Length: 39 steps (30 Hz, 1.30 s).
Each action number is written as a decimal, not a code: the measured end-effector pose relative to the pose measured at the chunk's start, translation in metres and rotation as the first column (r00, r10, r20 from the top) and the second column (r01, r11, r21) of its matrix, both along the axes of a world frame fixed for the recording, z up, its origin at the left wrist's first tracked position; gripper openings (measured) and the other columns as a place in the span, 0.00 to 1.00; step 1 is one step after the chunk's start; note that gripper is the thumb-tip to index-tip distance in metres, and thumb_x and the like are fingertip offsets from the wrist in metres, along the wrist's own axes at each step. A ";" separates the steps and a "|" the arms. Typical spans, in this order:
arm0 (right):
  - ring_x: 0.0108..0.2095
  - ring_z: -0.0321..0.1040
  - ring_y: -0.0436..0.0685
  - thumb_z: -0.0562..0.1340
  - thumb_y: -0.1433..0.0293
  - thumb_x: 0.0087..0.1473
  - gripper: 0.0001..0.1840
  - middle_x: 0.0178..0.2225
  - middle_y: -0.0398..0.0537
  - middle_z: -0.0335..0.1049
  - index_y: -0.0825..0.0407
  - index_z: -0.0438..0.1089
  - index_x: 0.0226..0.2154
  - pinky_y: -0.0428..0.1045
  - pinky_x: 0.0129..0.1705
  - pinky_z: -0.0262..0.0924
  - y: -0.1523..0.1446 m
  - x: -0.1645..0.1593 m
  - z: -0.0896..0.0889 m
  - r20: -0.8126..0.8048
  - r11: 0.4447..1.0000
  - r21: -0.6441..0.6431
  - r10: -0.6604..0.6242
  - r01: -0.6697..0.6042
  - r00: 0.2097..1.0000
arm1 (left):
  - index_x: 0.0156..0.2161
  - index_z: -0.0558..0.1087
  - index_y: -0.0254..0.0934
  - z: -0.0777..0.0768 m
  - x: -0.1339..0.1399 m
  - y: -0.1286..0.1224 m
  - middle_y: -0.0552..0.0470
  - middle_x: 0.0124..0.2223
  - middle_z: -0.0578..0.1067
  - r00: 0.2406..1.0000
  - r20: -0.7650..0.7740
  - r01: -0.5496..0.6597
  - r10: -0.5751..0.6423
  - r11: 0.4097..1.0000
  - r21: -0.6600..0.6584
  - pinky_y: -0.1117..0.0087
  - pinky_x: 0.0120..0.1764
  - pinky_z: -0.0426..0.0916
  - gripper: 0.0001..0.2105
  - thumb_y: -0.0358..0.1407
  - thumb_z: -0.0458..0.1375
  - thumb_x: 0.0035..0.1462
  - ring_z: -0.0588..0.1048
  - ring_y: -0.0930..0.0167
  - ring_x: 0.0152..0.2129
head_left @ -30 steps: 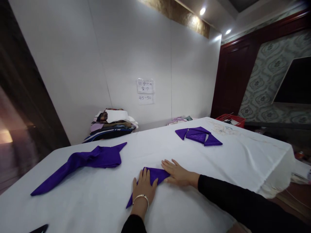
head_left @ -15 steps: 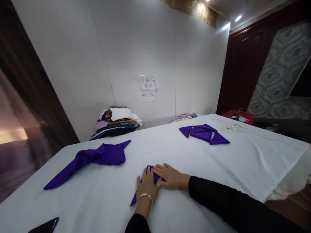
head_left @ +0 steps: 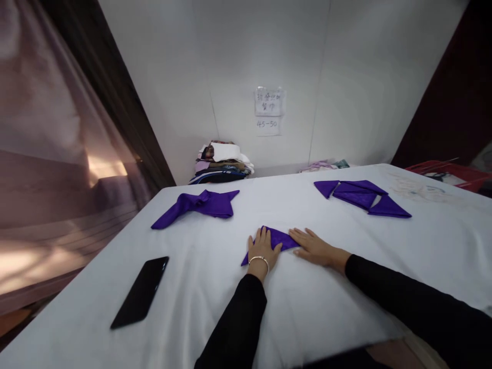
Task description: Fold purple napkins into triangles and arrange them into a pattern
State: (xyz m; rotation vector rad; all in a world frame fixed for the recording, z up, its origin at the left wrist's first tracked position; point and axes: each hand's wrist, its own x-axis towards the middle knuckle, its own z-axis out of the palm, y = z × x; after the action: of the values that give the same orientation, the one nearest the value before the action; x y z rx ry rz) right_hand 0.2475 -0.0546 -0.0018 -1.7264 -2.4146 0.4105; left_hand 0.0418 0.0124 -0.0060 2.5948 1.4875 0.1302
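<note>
A purple napkin (head_left: 280,239), folded into a flat triangle, lies on the white tablecloth in front of me. My left hand (head_left: 263,249), with a bangle at the wrist, presses flat on its left part, fingers stretched out. Flat on the napkin's right tip rests my right hand (head_left: 312,247), its fingers extended and slightly spread. Part of the napkin is hidden under both hands. Further off to the left lies a twisted purple napkin (head_left: 207,203) with pointed ends. To the right, several folded purple pieces (head_left: 355,195) lie close together.
A black phone (head_left: 141,292) lies at the left of the white-covered table (head_left: 207,328). Behind the table are a stack of folded clothes (head_left: 223,163), more cloth (head_left: 319,165) and a red basket (head_left: 449,171). A handwritten sign (head_left: 269,102) hangs on the wall.
My right hand has slid right along the napkin, away from my left hand, uncovering its middle. The left hand stays on the left part. The view has tilted down and turned left, showing the whole phone.
</note>
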 end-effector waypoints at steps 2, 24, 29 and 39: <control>0.63 0.31 0.60 0.43 0.49 0.57 0.38 0.64 0.52 0.35 0.51 0.36 0.63 0.61 0.60 0.24 0.000 0.001 0.005 0.001 0.999 0.027 -0.023 0.023 1.000 | 0.62 0.49 0.34 -0.001 0.000 0.000 0.49 0.65 0.46 1.000 0.005 0.000 0.000 1.000 0.000 0.51 0.59 0.40 0.33 0.52 0.36 0.57 0.42 0.63 0.61; 0.63 0.32 0.61 0.47 0.47 0.55 0.41 0.63 0.56 0.37 0.53 0.39 0.62 0.60 0.60 0.24 0.020 -0.032 0.007 -0.165 0.995 0.069 0.086 -0.076 0.983 | 0.61 0.51 0.36 0.005 -0.002 0.014 0.51 0.65 0.45 0.999 -0.025 -0.024 0.022 0.996 -0.081 0.51 0.58 0.41 0.28 0.46 0.41 0.58 0.42 0.64 0.61; 0.62 0.34 0.61 0.49 0.47 0.54 0.42 0.63 0.55 0.38 0.52 0.38 0.62 0.61 0.60 0.24 0.016 -0.024 0.002 -0.183 0.995 0.075 0.075 -0.062 0.980 | 0.58 0.58 0.40 0.000 -0.006 0.030 0.53 0.63 0.53 0.979 0.164 -0.090 0.117 0.982 -0.164 0.56 0.58 0.45 0.22 0.40 0.41 0.60 0.50 0.67 0.60; 0.62 0.38 0.62 0.50 0.49 0.54 0.40 0.62 0.56 0.42 0.52 0.41 0.62 0.62 0.60 0.26 0.013 -0.024 0.007 -0.247 0.989 0.140 0.091 -0.057 0.965 | 0.40 0.73 0.31 -0.001 0.004 0.085 0.41 0.37 0.78 0.751 0.560 -0.223 0.350 0.933 -0.284 0.64 0.43 0.67 0.18 0.30 0.60 0.39 0.76 0.61 0.36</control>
State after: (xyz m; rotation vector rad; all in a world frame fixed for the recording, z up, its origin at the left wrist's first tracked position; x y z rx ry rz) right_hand 0.2237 -0.0419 0.0053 -1.4371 -2.2727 0.4408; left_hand 0.0454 0.0973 -0.0067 1.8711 1.5214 0.7316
